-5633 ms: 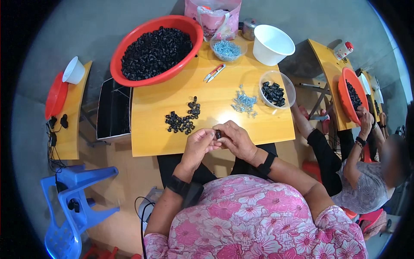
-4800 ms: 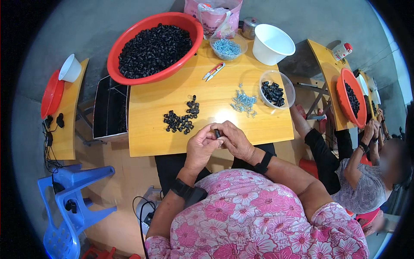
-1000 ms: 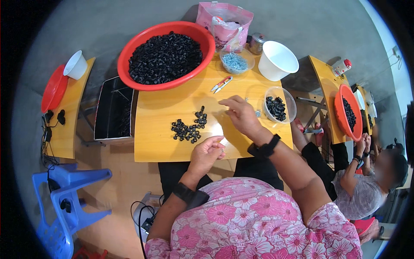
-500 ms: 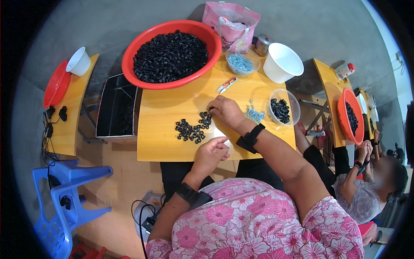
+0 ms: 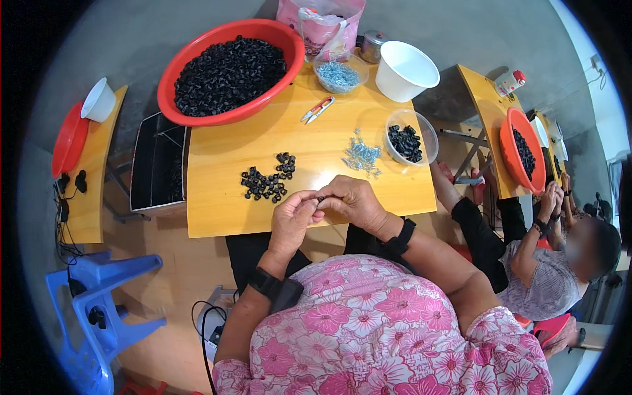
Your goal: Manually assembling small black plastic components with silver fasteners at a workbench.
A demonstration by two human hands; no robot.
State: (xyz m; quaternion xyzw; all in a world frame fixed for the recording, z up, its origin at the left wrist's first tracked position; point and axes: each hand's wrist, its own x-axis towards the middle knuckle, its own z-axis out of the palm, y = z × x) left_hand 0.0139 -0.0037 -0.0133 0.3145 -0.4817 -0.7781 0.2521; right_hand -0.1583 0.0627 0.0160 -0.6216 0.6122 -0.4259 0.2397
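Note:
My left hand [image 5: 291, 218] and my right hand [image 5: 356, 200] meet above the table's near edge. Between their fingertips is a small black plastic part [image 5: 320, 199], pinched from both sides; its details are too small to tell. Just beyond my left hand lies a loose pile of similar black parts [image 5: 265, 184]. A small heap of clear, bluish pieces [image 5: 361, 157] lies beyond my right hand. To the right of that heap, a clear round tub [image 5: 429, 136] holds more black parts.
On the wooden table [image 5: 227, 217] stand a big red basin [image 5: 164, 89] of black parts, thread snips [image 5: 318, 110], a clear bowl [image 5: 340, 74] of bluish pieces, a white bucket [image 5: 406, 72] and a pink bag [image 5: 319, 26]. A co-worker [image 5: 543, 263] sits at right; a blue chair [image 5: 105, 289] is at left.
My right hand has come back from the pile toward me with a black part and joined my left hand, whose fingers have closed on it too. The whole view has shifted slightly.

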